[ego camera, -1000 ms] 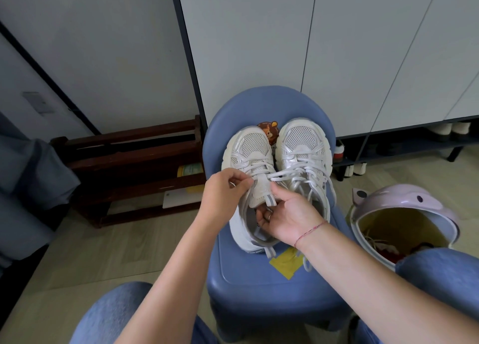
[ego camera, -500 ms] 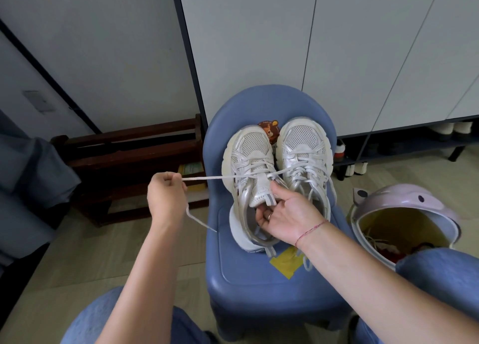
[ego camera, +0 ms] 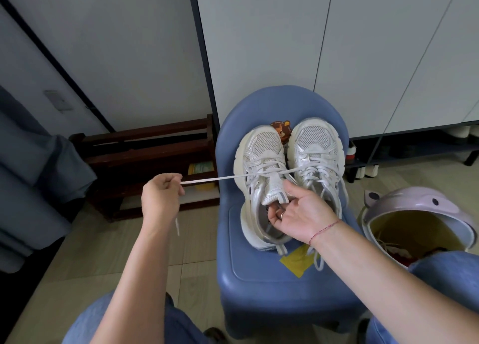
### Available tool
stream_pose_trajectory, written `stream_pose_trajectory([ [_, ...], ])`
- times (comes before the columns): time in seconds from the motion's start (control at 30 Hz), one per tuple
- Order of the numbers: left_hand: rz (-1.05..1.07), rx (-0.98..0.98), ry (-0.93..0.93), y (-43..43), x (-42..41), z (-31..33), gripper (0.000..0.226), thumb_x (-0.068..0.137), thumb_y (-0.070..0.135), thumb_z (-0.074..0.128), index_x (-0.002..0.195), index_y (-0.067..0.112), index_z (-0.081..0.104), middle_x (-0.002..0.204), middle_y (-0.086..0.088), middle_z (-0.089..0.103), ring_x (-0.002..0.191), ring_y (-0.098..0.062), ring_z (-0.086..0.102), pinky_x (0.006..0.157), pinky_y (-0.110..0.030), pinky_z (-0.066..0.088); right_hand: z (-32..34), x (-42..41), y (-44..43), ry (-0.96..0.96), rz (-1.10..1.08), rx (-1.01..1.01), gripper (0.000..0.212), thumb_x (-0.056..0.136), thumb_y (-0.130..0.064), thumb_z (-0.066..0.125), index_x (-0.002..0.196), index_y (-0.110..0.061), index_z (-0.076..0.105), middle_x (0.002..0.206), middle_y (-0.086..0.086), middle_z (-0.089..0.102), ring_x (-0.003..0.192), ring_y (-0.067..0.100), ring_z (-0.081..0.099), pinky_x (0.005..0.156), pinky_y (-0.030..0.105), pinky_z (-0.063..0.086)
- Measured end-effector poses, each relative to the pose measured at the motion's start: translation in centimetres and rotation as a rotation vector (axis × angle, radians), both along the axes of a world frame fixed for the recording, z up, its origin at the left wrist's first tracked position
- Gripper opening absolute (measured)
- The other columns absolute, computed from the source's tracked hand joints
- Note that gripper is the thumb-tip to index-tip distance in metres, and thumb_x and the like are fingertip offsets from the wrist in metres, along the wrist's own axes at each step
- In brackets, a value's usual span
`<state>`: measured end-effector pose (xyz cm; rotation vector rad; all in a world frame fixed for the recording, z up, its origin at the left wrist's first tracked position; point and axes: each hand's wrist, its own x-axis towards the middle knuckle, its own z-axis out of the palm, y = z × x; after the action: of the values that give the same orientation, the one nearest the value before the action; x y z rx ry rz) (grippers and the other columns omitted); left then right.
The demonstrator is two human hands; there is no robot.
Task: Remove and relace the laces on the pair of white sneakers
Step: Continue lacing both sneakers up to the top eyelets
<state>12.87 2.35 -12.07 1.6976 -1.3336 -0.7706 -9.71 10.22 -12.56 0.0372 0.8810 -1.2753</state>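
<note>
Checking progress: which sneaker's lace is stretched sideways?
The left sneaker: the left hand holds its lace taut sideways; the right sneaker has unheld laces.

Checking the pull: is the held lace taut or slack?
Taut: the lace runs straight from the left hand to the sneaker; only its tip dangles.

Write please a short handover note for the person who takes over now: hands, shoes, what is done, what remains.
Left hand pinches the lace, pulled taut sideways.
Right hand grips the left sneaker at its tongue.
Both sneakers stand on the blue chair; the right sneaker is laced.
Done: one lace end partly drawn out.
Left: finish unlacing, unlace the other, relace both.
</note>
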Motion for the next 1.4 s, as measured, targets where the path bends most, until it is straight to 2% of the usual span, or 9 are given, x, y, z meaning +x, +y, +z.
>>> stream_pose_trajectory([
  [0.2,-0.542,0.152,-0.157,2.5,-0.8,1.4,0.010,0.093,0.021,0.067,0.086,0.025,0.073,0.065,0.002,0.071,0.055,-0.010,0.048,0.055,-0.022,0.040,1.6,0.2,2.9,0.246,0.355,0.147,0.043,0.092,-0.039,0.053,0.101,0.003,0.054,0.074,0.011,0.052,0.059,0.016,0.050,0.049,0.023,0.040],
  [0.37,-0.785,0.266,0.053,5.7,-2.8,3.3,0.017,0.089,0.027,0.071,0.074,0.018,0.075,0.063,-0.003,0.069,0.047,-0.014,0.031,0.045,-0.021,0.025,3.1,1.9,4.5,0.312,0.613,-0.157,0.033,0.080,-0.034,0.060,0.099,-0.007,0.061,0.076,0.004,0.058,0.059,0.010,0.049,0.047,0.017,0.040],
  [0.57,-0.805,0.179,0.217,6.9,-4.5,4.1,0.014,0.090,0.021,0.067,0.086,0.010,0.073,0.065,-0.009,0.069,0.041,-0.010,0.032,0.042,-0.018,0.025,3.2,1.7,3.6,0.435,0.314,-0.271,0.020,0.079,-0.019,0.062,0.089,-0.004,0.069,0.063,0.001,0.050,0.045,0.003,0.041,0.039,0.012,0.030],
  [0.7,-0.772,0.178,0.195,6.8,-4.5,4.0,0.014,0.093,0.020,0.066,0.089,0.009,0.074,0.070,-0.007,0.073,0.042,-0.010,0.033,0.043,-0.016,0.028,4.4,0.1,2.3,0.311,0.138,-0.298,0.018,0.081,-0.013,0.057,0.089,-0.001,0.067,0.058,0.000,0.051,0.043,0.002,0.042,0.040,0.011,0.032],
  [0.8,-0.759,0.185,0.160,6.8,-4.3,3.9,0.016,0.094,0.023,0.064,0.088,0.014,0.076,0.072,-0.006,0.074,0.044,-0.010,0.034,0.045,-0.017,0.031,4.8,-1.9,1.0,0.136,-0.047,-0.264,0.019,0.094,-0.012,0.047,0.092,-0.001,0.063,0.058,-0.001,0.052,0.042,0.001,0.044,0.041,0.010,0.035],
  [0.93,-0.736,0.221,0.165,6.7,-3.8,3.6,0.016,0.094,0.023,0.064,0.091,0.013,0.077,0.072,-0.004,0.074,0.044,-0.009,0.032,0.047,-0.017,0.030,3.9,-3.8,0.1,-0.025,-0.187,-0.237,0.021,0.095,-0.015,0.048,0.099,0.002,0.061,0.074,0.004,0.055,0.052,0.004,0.051,0.048,0.012,0.045],
  [1.13,-0.701,0.170,0.196,6.6,-4.4,3.4,0.016,0.094,0.022,0.064,0.092,0.014,0.077,0.068,-0.004,0.072,0.043,-0.010,0.030,0.042,-0.016,0.026,3.5,0.1,2.2,0.423,0.409,-0.280,0.027,0.074,-0.025,0.064,0.092,-0.004,0.067,0.068,0.000,0.056,0.052,0.006,0.045,0.044,0.014,0.037],
  [1.27,-0.725,0.160,0.191,7.0,-5.1,3.2,0.014,0.093,0.021,0.065,0.089,0.015,0.078,0.070,-0.008,0.072,0.042,-0.009,0.030,0.042,-0.016,0.026,2.9,0.9,2.5,0.655,0.345,-0.340,0.014,0.079,-0.017,0.067,0.089,-0.008,0.072,0.063,-0.005,0.064,0.049,0.003,0.037,0.044,0.011,0.033],
  [1.4,-0.750,0.164,0.166,7.0,-5.2,2.9,0.016,0.096,0.021,0.063,0.095,0.014,0.077,0.074,-0.003,0.075,0.044,-0.008,0.034,0.044,-0.015,0.031,2.9,0.2,2.0,0.783,0.150,-0.383,0.011,0.087,-0.008,0.062,0.086,0.002,0.067,0.053,-0.006,0.055,0.048,0.004,0.042,0.045,0.012,0.037],
])
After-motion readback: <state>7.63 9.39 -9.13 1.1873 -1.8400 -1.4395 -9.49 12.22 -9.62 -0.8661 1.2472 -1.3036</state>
